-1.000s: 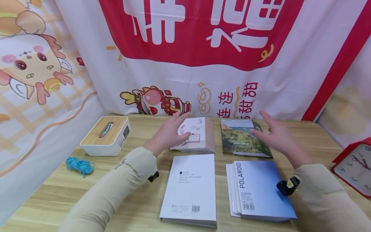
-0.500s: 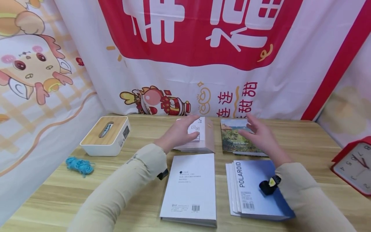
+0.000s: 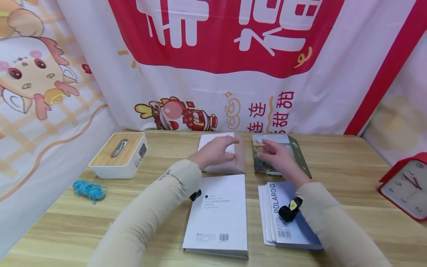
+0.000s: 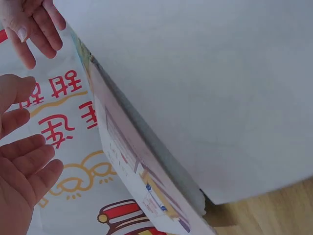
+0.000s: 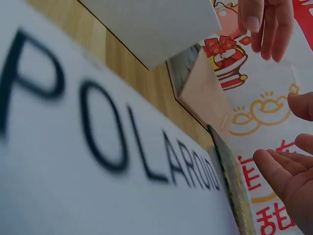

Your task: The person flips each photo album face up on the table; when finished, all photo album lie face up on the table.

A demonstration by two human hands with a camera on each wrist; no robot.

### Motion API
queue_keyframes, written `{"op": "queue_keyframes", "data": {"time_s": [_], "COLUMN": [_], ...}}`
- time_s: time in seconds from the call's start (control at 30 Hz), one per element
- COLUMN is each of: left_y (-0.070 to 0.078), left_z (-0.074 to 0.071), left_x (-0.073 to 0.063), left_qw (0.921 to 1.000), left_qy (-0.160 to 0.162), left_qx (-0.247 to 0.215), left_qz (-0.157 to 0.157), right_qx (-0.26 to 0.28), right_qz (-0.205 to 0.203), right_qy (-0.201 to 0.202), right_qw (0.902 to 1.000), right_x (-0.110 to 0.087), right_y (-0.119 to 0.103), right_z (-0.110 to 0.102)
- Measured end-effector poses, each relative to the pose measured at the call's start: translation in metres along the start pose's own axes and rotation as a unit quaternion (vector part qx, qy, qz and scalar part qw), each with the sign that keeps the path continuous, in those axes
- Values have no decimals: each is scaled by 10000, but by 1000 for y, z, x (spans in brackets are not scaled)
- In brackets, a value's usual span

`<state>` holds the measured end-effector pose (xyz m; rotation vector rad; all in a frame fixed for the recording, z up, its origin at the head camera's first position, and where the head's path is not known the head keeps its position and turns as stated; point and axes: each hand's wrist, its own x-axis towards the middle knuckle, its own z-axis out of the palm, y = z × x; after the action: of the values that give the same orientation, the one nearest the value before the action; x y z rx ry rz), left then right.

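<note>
Head view: your right-side black wrist unit [image 3: 290, 210], hanging low, could catch the stepped POLAROID books [image 3: 285, 225] and slide them askew. Your left hand [image 3: 215, 151] and right hand [image 3: 279, 158] have fingers loosely parted, gripping nothing; the pink-edged book [image 3: 238, 161] lies below the left, the photo album [image 3: 299, 154] below the right, neither touched.

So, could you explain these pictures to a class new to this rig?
No machine: a person's bare left hand and right hand, holding nothing. The wide picture comes from a head camera; the tilted close-ups come from wrist cameras. On the wooden table are a white book, a blue book marked POLAROID, and, farther back near the hands, a pink-and-white book and a green-edged book. Around them: a white box, blue yarn and a red clock.
</note>
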<state>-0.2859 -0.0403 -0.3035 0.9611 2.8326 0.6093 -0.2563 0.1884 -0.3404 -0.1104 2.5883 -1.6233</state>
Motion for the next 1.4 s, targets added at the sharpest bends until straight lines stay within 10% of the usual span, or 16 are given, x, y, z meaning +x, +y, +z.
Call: {"op": "queue_keyframes", "data": {"time_s": [0.73, 1.4], "left_y": [-5, -5], "left_z": [23, 28], "left_x": [13, 22], "left_qw": [9960, 9934], "left_qy": [-859, -1040], "left_qx": [91, 474], "left_qz": [-232, -124], "right_qx": [829, 166], "right_qz": [773, 855], "right_qy": [-198, 375], "right_qw": [9934, 9955], "right_x": [7, 8], "right_y": [7, 9], "right_z": [60, 70]}}
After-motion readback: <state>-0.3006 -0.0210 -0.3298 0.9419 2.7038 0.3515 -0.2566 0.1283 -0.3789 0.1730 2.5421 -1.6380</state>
